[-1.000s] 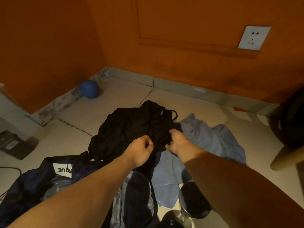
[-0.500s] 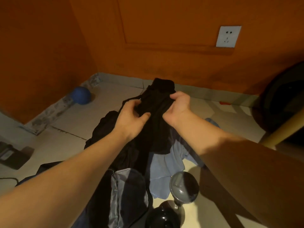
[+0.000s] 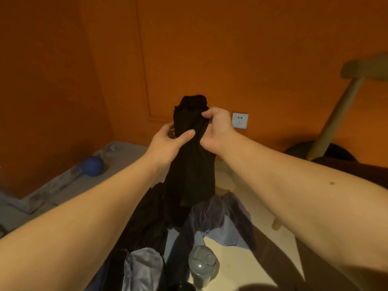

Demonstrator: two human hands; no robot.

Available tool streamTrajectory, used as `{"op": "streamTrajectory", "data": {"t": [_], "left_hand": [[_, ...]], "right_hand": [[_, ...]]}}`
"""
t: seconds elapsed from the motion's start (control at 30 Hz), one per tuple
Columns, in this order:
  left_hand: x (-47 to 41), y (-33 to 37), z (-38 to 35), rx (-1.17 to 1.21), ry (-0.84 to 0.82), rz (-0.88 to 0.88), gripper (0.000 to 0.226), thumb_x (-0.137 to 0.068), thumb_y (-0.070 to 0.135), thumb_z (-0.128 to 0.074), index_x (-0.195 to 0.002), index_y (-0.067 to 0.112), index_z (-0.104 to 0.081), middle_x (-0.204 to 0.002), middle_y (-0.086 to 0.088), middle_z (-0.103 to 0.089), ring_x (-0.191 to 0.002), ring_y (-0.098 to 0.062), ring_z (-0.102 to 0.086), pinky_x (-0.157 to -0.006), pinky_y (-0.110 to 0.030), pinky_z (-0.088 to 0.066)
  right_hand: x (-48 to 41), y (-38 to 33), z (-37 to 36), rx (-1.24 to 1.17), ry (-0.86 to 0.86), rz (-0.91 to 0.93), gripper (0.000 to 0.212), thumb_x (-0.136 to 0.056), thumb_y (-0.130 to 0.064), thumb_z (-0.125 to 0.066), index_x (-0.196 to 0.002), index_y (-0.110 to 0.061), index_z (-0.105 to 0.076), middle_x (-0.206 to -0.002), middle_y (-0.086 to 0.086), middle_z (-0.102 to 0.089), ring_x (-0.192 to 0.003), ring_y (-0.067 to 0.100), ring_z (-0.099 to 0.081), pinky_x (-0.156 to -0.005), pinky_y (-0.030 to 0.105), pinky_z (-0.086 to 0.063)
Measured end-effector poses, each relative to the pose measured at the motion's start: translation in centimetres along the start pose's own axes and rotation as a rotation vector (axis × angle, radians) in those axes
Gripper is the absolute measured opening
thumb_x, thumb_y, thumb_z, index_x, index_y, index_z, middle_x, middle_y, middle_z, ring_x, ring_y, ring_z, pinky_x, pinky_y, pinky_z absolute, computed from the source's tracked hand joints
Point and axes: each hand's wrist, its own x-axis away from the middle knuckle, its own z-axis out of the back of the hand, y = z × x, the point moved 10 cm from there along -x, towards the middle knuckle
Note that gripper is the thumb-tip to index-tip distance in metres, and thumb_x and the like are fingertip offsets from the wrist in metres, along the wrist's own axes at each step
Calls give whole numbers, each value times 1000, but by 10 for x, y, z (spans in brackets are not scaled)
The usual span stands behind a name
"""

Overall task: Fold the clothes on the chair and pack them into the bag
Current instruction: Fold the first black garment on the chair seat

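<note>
Head view: both hands, left hand [image 3: 168, 141] and right hand [image 3: 217, 129], grip limp, bunched black garment [image 3: 191, 171].

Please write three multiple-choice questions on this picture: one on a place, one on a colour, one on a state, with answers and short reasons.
1. Where is the blue ball? A. on the floor by the wall B. on the stool C. in a hand
2. What colour is the held garment? A. white B. black C. red
3. Which grips it, left hand or right hand? A. both B. left only C. neither
Answers: 1 A, it lies at the wall's foot; 2 B, the garment is plainly black; 3 A, both hands clasp the garment.
</note>
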Motion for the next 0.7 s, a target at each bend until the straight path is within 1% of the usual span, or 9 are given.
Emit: {"op": "streamTrajectory", "data": {"t": [0.13,0.2,0.3,0.37,0.43,0.5,0.6,0.63,0.7], "left_hand": [[-7,50,7,97,106,11,39,-98,38,-66,-132,20,-61,-117,7,-68,-110,-17,-67,-93,-36,-56],[-7,82,9,137,129,31,30,-103,33,-59,-130,20,-62,-110,7,-68,-108,-19,-67,-92,-36,-56],[-1,131,10,222,83,14,31,-104,29,-57,-134,20,-60,-108,9,-67,-101,-14,-67,-82,-30,-53],[6,159,7,275,12,11,34,-103,27,-57,-137,21,-59,-114,5,-70,-102,-16,-70,-86,-33,-55],[12,179,8,332,-39,19,33,-103,25,-56,-135,21,-60,-118,-1,-72,-101,-22,-73,-83,-36,-58],[19,197,8,403,-77,37,30,-102,27,-55,-131,19,-63,-119,-5,-74,-102,-24,-74,-76,-35,-59],[33,224,7,428,-137,36,32,-99,28,-53,-118,10,-70,-112,-7,-74,-101,-26,-73,-80,-36,-55],[40,234,4,403,-167,15,29,-99,26,-51,-102,10,-74,-99,-6,-74,-90,-23,-74,-79,-35,-53],[55,247,-1,375,-218,-21,51,-100,20,-44,-56,19,-69,-65,3,-65,-58,-12,-66,-70,-31,-46]], "right_hand": [[27,-47,-27,96,-53,51,27,-90,-18,-51,-108,0,-60,-116,15,-67,-109,34,-65,-95,46,-51],[41,-76,-31,159,-45,109,21,-96,-25,-52,-103,-7,-59,-101,10,-67,-104,28,-64,-92,44,-47],[58,-113,3,513,199,213,16,-100,-12,-52,-100,-12,-68,-125,12,-66,-122,30,-59,-98,41,-42],[64,-115,24,874,251,151,38,-96,0,-52,-129,-16,-63,-148,11,-50,-138,34,-44,-102,44,-37],[71,-101,39,1047,193,38,71,-94,1,-53,-159,-22,-33,-165,7,-28,-151,35,-26,-114,49,-30],[81,-96,42,1021,147,28,87,-92,0,-56,-163,-28,-15,-168,3,-20,-154,32,-20,-119,51,-24],[93,-97,37,791,113,73,71,-88,3,-55,-151,-26,-37,-138,-4,-52,-127,22,-49,-101,38,-41],[93,-99,37,688,110,74,57,-88,3,-56,-138,-23,-49,-127,-3,-61,-115,20,-59,-93,36,-48],[102,-106,39,512,134,85,45,-86,-1,-59,-129,-15,-61,-115,9,-73,-103,26,-71,-89,40,-57]]}}
